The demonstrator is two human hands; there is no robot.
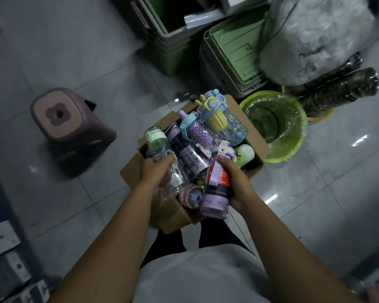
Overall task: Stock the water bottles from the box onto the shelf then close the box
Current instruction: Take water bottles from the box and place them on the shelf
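An open cardboard box (132, 169) stands on the floor in front of me, packed with several water bottles. My left hand (154, 171) grips a clear bottle with a green lid (154, 141) at the box's left side. My right hand (236, 182) holds a purple bottle with a red label (214, 189) over the box's near right corner. A light blue bottle with a yellow core (225, 121) and a purple patterned bottle (197, 130) lie at the far end. A pale green bottle (245, 155) shows at the right.
A mauve plastic stool (61, 119) stands to the left. A lime green bucket (278, 125) lined with plastic sits right of the box. Green crates (171, 40) and a big wrapped bundle (315, 38) are behind. Metal shelf parts (2, 237) show at the left edge.
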